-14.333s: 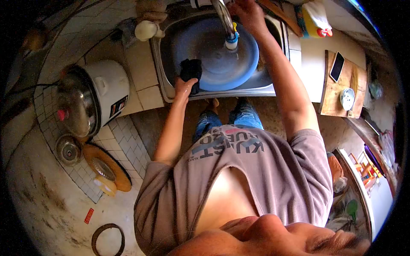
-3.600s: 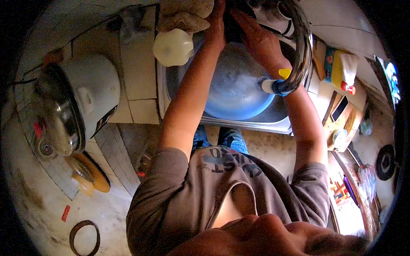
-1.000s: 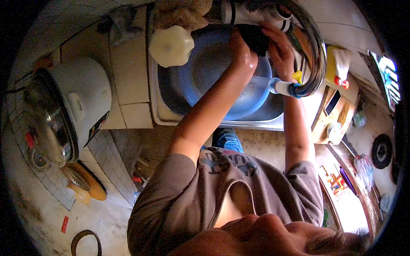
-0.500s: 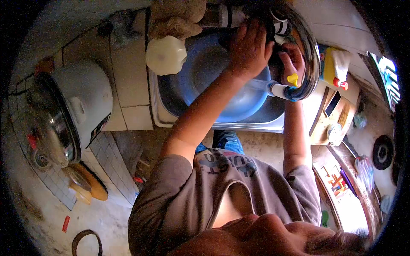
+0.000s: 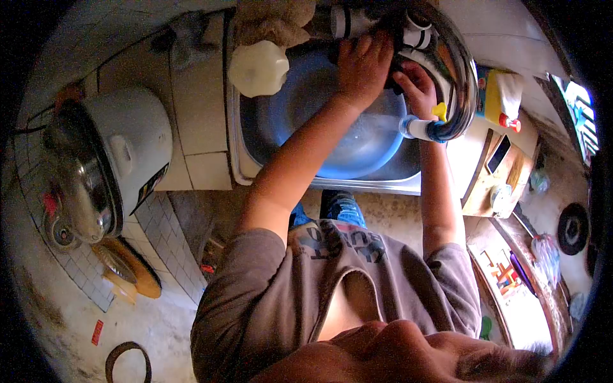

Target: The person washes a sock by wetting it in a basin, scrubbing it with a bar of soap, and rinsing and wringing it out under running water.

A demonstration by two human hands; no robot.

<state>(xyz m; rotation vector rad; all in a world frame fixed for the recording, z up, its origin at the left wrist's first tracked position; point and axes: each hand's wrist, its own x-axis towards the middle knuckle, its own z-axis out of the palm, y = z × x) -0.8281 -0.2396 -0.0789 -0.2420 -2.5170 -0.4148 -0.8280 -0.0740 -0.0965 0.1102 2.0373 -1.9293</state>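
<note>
The dark cloth point(image 5: 396, 69) is over the blue basin's point(image 5: 373, 163) far right edge, pinched by the right hand point(image 5: 416, 89); the left hand point(image 5: 364, 71) touches it, grip unclear; the curved faucet point(image 5: 470, 89) crowds the right wrist; open room lies left. Tiled counter point(image 5: 201, 127) flanks the metal sink point(image 5: 383, 186).

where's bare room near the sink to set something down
Bare: front counter tiles between white cooker and sink; a narrower strip between sink and wooden board. Crowded: beside the faucet, where left hand and right hand are at a black cloth; the board, carrying phone and bowl.
</note>
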